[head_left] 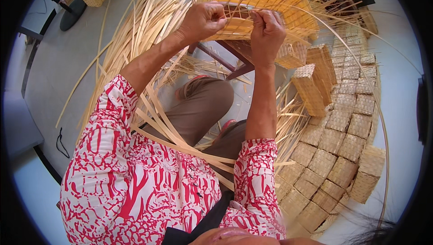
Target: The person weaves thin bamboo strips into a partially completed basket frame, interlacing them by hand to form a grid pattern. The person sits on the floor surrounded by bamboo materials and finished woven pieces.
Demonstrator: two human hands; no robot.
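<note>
A half-woven bamboo basket (288,1) rests on a dark reddish-brown stool (239,49) beyond my knees. Loose strip ends stick up and out from its rim. My left hand (206,21) is closed in a pinch at the near left side of the basket, its fingers on a thin bamboo strip. Close by, my right hand (268,31) has thumb and forefinger pressed together on a strip at the near edge. Between the two hands a dark gap shows in the weave. Just what lies inside each pinch is partly hidden by the fingers.
Long loose bamboo strips (144,24) lie heaped at the left, and several cross my lap. Finished woven boxes (331,137) are stacked in rows along the right; two stand upright (311,89) near the stool. One long strip (361,64) arcs down the right side. A black round-based stand (73,15) is far left.
</note>
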